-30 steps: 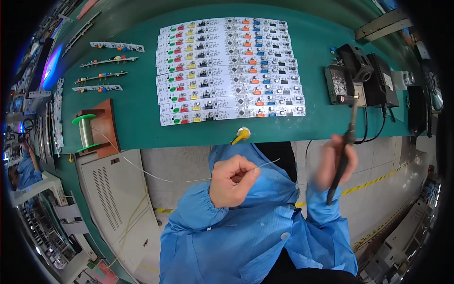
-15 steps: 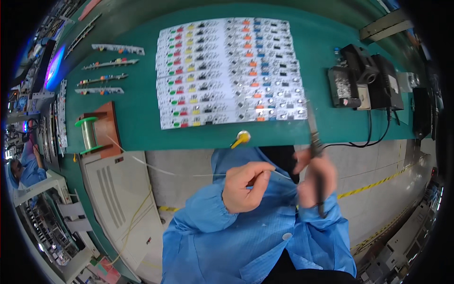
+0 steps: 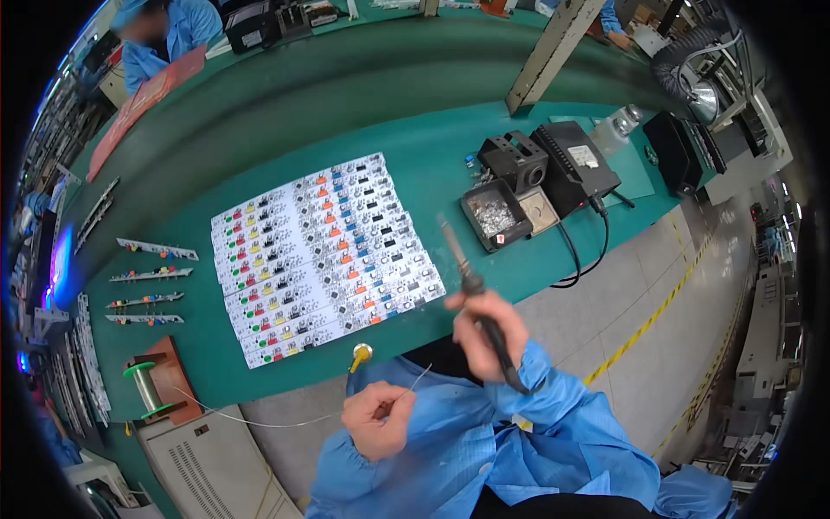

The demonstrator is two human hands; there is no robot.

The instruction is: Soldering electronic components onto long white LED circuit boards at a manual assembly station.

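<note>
My left hand (image 3: pixel 379 419) is closed in a pinch on a thin strand of solder wire (image 3: pixel 268 425). A short free end of the wire sticks up past the fingertips. From the hand the strand runs left to a spool (image 3: pixel 149 389) on a brown wooden holder. My right hand (image 3: pixel 491 337) wraps round a soldering iron (image 3: pixel 471 284), its slightly blurred tip pointing up and away over the green table. Just beyond both hands lies a block of white circuit boards (image 3: pixel 298 268), set in rows with green, red, yellow, black, orange and blue parts. The iron's tip is apart from the boards.
A yellow-and-silver knob (image 3: pixel 360 353) sits at the near table edge. On the right stand a black tray (image 3: pixel 494 216) of metallic bits, a tan sponge (image 3: pixel 538 210) and a black power box (image 3: pixel 575 164) with cables. Several loose boards (image 3: pixel 151 274) lie left. A person (image 3: pixel 169 39) sits across the table.
The view has swung up and right, showing more of the table's far side. My right hand has brought the soldering iron over the table, right of the boards. My left hand still pinches the wire.
</note>
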